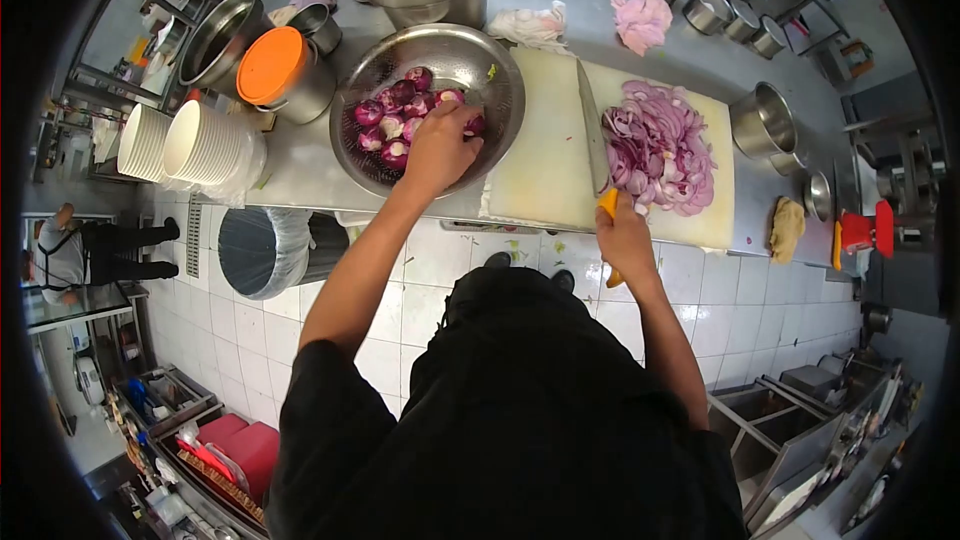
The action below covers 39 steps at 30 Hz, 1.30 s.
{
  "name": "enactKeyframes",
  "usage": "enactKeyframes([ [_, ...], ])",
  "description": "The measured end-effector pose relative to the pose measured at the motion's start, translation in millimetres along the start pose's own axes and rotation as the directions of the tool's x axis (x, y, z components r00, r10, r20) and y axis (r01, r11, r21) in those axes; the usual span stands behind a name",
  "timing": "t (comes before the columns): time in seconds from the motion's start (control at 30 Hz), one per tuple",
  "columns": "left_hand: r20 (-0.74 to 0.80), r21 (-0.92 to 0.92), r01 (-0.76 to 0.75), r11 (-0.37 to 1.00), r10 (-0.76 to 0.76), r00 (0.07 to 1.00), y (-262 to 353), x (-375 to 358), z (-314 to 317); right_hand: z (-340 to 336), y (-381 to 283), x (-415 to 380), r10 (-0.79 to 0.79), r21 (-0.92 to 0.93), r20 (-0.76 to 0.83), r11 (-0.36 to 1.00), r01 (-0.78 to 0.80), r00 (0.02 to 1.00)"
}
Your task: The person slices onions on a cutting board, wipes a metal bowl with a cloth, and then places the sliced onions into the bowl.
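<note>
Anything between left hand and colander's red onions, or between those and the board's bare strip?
Nothing visible blocks the left hand: it's among the red onions. Between them and the cutting board's bare strip, only the colander's right rim intervenes. The knife in the right hand is right of that strip.

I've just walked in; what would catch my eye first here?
Likely the sliced onion heaped on the pale board, right of the knife in the right hand. Next, the purple onions in the steel bowl left of the board, with the left hand over them. The orange lid left of that bowl also stands out.
</note>
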State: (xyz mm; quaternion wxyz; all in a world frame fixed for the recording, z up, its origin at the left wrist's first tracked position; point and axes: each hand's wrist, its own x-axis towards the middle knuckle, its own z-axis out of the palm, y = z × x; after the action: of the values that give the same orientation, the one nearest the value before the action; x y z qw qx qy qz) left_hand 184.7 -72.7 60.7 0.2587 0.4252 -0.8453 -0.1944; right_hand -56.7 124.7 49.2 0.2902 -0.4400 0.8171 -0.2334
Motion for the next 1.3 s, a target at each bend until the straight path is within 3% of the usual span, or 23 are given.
enactKeyframes([
  [0.07, 0.090, 0.111, -0.001, 0.994, -0.009, 0.996, -11.6, 10.4, 11.8, -4.4, -4.4, 3.1, 0.001, -0.049, -0.011, 0.999, -0.002, 1.000],
  [0.17, 0.221, 0.289, -0.122, 0.950, 0.058, 0.974, -35.7, 27.1, 30.0, -5.1, -3.0, 9.2, 0.005, -0.059, -0.020, 0.998, -0.006, 1.000],
  [0.27, 0.244, 0.280, -0.086, 0.956, 0.016, 0.970, -32.9, 36.0, 25.8, -0.6, 3.8, 11.3, -0.056, -0.092, -0.050, 0.994, 0.051, 0.997],
  [0.3, 0.267, 0.223, -0.017, 0.975, -0.044, 0.963, -31.1, 38.5, 21.4, -0.1, 4.0, 10.5, -0.066, -0.098, -0.058, 0.993, 0.061, 0.996],
  [0.4, 0.016, 0.048, -0.032, 0.998, 0.031, 0.999, -11.7, 46.7, 5.5, -0.6, 4.0, 11.2, -0.028, -0.103, -0.042, 0.994, 0.024, 0.999],
  [0.5, -0.054, -0.264, -0.090, 0.960, 0.078, 0.995, 66.8, 46.4, -21.1, 1.6, 9.2, 12.6, -0.055, -0.073, -0.032, 0.996, 0.053, 0.998],
  [0.6, -0.096, -0.532, -0.217, 0.819, 0.196, 0.976, 98.3, 23.8, 36.3, -2.1, 7.2, 12.3, -0.036, -0.076, -0.031, 0.996, 0.034, 0.999],
  [0.77, -0.164, -0.430, -0.259, 0.865, 0.207, 0.965, 82.4, -6.0, 119.4, -6.7, 4.0, 7.7, -0.059, -0.068, -0.060, 0.996, 0.055, 0.996],
  [0.93, -0.132, -0.451, -0.187, 0.873, 0.142, 0.981, 68.8, -13.6, 118.6, -17.4, -9.7, -5.9, -0.066, -0.021, -0.063, 0.998, 0.065, 0.996],
  [1.03, -0.141, -0.502, -0.165, 0.849, 0.108, 0.984, 69.8, -14.2, 115.6, -35.2, -34.8, -17.2, -0.017, -0.039, 0.032, 0.999, 0.018, 0.999],
  [1.3, -0.108, -0.513, -0.101, 0.853, 0.052, 0.993, 67.8, -14.8, 115.9, -29.3, -33.2, -17.5, -0.110, -0.080, 0.021, 0.991, 0.111, 0.994],
])
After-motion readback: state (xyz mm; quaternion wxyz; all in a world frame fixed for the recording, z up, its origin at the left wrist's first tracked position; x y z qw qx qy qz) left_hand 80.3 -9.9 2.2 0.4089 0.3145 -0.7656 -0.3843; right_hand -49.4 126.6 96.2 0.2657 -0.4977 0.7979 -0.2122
